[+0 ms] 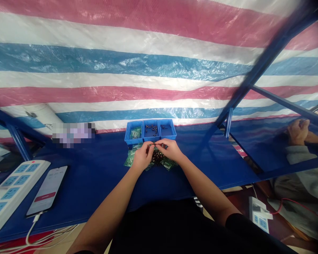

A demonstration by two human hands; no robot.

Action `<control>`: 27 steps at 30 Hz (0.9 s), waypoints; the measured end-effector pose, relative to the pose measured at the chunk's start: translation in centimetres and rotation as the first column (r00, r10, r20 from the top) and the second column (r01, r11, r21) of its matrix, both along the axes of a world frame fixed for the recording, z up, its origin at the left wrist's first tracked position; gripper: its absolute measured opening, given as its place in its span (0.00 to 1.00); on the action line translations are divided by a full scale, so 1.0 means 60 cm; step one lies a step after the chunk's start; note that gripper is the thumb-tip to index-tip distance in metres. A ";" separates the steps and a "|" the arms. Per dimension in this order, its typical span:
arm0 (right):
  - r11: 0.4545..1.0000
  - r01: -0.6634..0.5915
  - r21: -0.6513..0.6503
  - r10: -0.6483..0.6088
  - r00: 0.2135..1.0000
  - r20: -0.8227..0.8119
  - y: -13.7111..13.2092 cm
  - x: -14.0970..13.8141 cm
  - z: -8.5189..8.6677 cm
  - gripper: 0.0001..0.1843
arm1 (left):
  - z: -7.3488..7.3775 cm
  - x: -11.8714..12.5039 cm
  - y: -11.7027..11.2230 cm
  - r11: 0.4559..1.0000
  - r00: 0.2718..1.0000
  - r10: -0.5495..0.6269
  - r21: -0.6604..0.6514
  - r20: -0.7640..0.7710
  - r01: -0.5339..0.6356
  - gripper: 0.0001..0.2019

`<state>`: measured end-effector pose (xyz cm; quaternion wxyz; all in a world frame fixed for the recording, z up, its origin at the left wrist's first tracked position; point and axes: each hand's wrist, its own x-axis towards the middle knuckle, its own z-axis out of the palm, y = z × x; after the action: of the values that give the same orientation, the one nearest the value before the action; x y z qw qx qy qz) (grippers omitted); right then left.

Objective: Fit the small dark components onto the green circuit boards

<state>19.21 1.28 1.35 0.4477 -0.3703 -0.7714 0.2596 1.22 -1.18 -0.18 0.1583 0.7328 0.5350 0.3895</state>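
Note:
My left hand [143, 156] and my right hand [171, 149] meet at the fingertips above the table. Both are closed in a pinch, and whatever lies between the fingers is too small to make out. Under them is a pile of small dark metallic parts [157, 158]. Green-tinted clear packets [129, 159] lie to the left of the pile, and another packet [168, 164] sits at its right. Just beyond the fingers stand three joined blue bins: the left bin [126, 137] holds packets, the middle bin [151, 138] several small dark parts, the right bin [170, 132] a few.
On the blue table [100, 176], a phone [46, 192] on a cable and a white power strip [18, 190] lie at the left. Blue frame bars [229, 121] rise at the right. A striped sheet [148, 63] hangs behind. Another person's clasped hands [298, 131] rest at the far right.

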 end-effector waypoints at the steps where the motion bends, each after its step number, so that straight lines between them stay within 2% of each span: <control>1: 1.000 0.013 -0.001 -0.013 1.000 -0.005 0.000 0.000 0.000 0.11 | 0.000 0.001 0.000 1.000 1.000 -0.003 0.003 0.010 0.003 0.15; 9: 0.999 0.005 -0.040 -0.005 1.000 0.003 -0.001 -0.001 -0.003 0.14 | 0.002 0.000 0.002 1.000 1.000 -0.005 0.001 -0.004 0.005 0.13; 14: 1.000 0.024 0.001 -0.024 0.999 0.022 0.000 -0.001 -0.002 0.10 | 0.005 0.001 -0.001 1.000 1.000 -0.011 -0.022 -0.003 0.011 0.12; 27: 1.000 -0.017 0.016 0.016 0.995 0.098 -0.005 0.003 0.008 0.10 | -0.001 0.003 0.000 1.000 1.000 -0.017 0.000 0.024 0.017 0.14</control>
<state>19.38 0.96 1.81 0.4101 -0.3725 -0.7977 0.2382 1.39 -1.17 -0.21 0.1679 0.7327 0.5268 0.3968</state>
